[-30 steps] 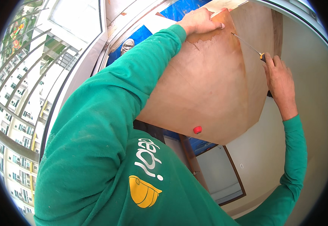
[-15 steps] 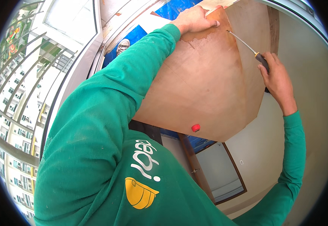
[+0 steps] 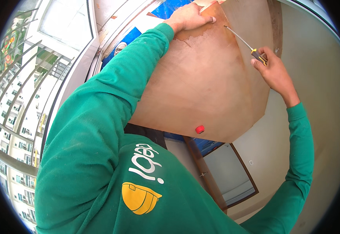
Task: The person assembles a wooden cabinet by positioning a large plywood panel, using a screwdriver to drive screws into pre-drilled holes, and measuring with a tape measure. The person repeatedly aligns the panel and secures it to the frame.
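Observation:
A large light-brown wooden panel with a dark, wet-looking stain near its far end fills the middle of the head view. My left hand grips its far edge, thumb lying on the face and the other fingers partly hidden. In my right hand is a screwdriver with a black and yellow handle, fingers wrapped round it. The long metal shaft points up and left, its tip at the panel's right edge close to the stained corner. A small red round object sits on the panel's near part.
Blue sheeting lies beyond the panel, and a shoe shows beside my left sleeve. On the left are a window frame and a curved metal railing. A plain wall rises on the right; a brown-framed doorway is below.
The panel and both hands appear shifted slightly left and up in the view. My right hand has turned the screwdriver's handle, so its yellow stripes show more. The tip stays by the panel's edge.

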Demonstrator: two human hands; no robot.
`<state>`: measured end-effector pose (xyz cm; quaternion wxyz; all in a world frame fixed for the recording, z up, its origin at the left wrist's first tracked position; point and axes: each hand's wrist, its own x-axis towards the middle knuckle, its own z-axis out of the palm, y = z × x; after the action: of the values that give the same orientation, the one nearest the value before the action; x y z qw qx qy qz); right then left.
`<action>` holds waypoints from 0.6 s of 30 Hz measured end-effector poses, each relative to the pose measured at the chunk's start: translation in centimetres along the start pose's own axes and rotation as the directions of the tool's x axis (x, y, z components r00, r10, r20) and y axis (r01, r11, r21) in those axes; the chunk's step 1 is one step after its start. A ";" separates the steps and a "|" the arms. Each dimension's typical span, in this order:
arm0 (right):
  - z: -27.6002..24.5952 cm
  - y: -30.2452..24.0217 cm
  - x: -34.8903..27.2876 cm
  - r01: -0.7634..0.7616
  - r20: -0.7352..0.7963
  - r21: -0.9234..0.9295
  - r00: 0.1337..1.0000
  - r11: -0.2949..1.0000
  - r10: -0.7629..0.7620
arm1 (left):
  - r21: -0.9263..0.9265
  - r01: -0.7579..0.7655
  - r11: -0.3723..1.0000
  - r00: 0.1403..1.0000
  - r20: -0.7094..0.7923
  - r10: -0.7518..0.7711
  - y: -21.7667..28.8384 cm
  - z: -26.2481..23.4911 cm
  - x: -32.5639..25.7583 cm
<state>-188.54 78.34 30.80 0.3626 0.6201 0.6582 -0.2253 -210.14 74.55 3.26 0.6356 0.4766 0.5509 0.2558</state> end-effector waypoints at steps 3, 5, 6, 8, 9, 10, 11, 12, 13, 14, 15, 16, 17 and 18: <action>0.9 -0.4 -0.2 0.224 -0.124 -0.457 0.942 0.860 -0.312 | 0.043 0.008 0.999 1.000 -0.012 -0.008 -0.2 0.1 -0.1; 0.6 -0.7 0.5 0.061 -0.062 -0.208 0.995 0.976 -0.075 | 0.021 -0.008 1.000 1.000 -0.017 0.008 -0.3 0.3 -0.1; 0.1 -0.7 1.1 -0.041 -0.008 -0.083 0.999 0.996 0.041 | 0.029 0.014 0.999 0.999 -0.033 -0.013 -0.2 0.3 -0.1; -0.8 -0.7 2.2 -0.209 0.155 0.194 0.971 0.958 0.180 | 0.053 0.052 0.997 0.996 -0.071 -0.049 -0.2 0.3 0.0; -1.6 -0.6 2.5 -0.367 0.291 0.355 0.917 0.860 0.271 | 0.027 0.037 0.999 0.998 -0.048 -0.036 -0.2 0.0 0.1; -2.7 -0.2 2.7 -0.482 0.446 0.499 0.855 0.720 0.263 | -0.019 0.029 0.999 0.999 -0.028 -0.029 -0.1 -0.3 0.3; -2.9 0.0 3.1 -0.554 0.494 0.580 0.822 0.597 0.283 | 0.016 -0.020 1.000 0.992 -0.124 0.022 0.0 -0.1 0.1; -3.4 0.3 3.4 -0.519 0.509 0.618 0.837 0.591 0.203 | 0.023 -0.033 0.999 0.989 -0.144 0.036 0.1 -0.5 0.2; -3.3 0.8 3.2 -0.473 0.445 0.617 0.869 0.629 0.217 | 0.021 -0.045 0.999 0.987 -0.152 0.048 0.1 -0.5 0.2; -3.0 1.2 2.8 -0.444 0.392 0.602 0.889 0.664 0.238 | 0.008 -0.047 0.999 0.988 -0.147 0.048 0.2 -0.3 0.0; -2.4 1.7 2.2 -0.244 0.216 0.455 0.963 0.856 0.160 | -0.010 -0.071 0.997 0.994 -0.084 0.070 0.2 -0.5 0.1; -1.5 2.0 1.4 -0.033 0.054 0.242 0.998 0.970 0.020 | -0.026 -0.072 0.997 0.994 -0.080 0.069 0.2 -0.3 0.0; -0.8 2.1 1.1 0.211 -0.057 0.006 0.976 0.977 -0.210 | -0.040 -0.069 0.997 0.994 -0.084 0.065 0.2 -0.3 0.0; -0.1 2.0 0.9 0.180 -0.103 -0.123 0.976 0.976 -0.193 | -0.053 -0.062 0.997 0.995 -0.082 0.057 0.0 -0.2 -0.1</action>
<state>-186.57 79.28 30.50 0.3362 0.5456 0.7450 -0.1849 -210.35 74.54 3.35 0.6179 0.4643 0.5543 0.3087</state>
